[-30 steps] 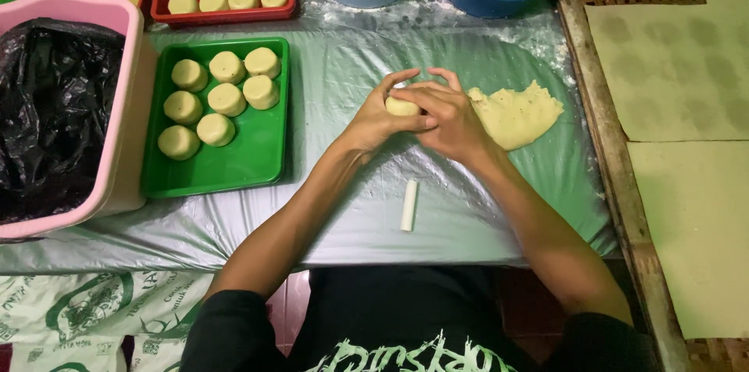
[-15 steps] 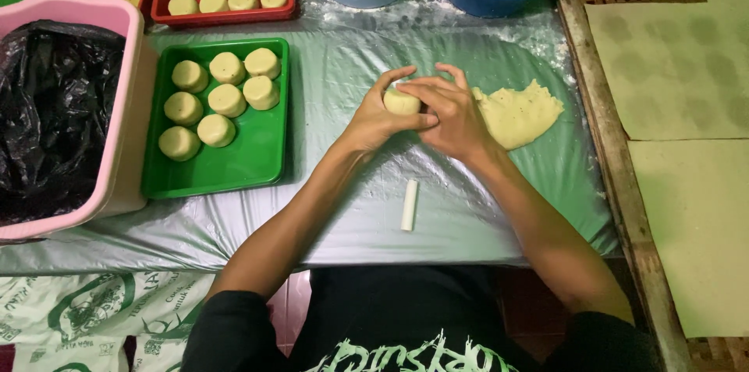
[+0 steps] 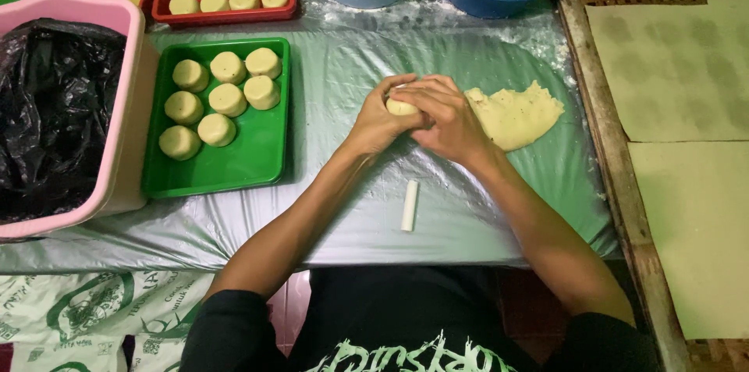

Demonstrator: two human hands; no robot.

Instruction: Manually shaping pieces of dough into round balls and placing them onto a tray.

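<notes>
1. L forearm runs up from lower left toward centre, bare to the elbow; black sleeve above that; wrist roughly straight.
2. Left hand [image 3: 382, 124] cupped, fingers curled inward, thumb side up; closed round a small pale lump of dough [image 3: 402, 106].
3. R forearm comes in from lower right at a diagonal; bare, wrist slightly bent.
4. Right hand [image 3: 446, 116] laid over the left's fingers, palm down; fingers wrapped across the top; both hands touching, pressed together low over the bench.

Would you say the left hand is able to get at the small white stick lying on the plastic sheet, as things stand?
Probably yes: the white stick lies bare beside the left forearm, but the left hand is cupped around a dough piece with the right hand.
</notes>
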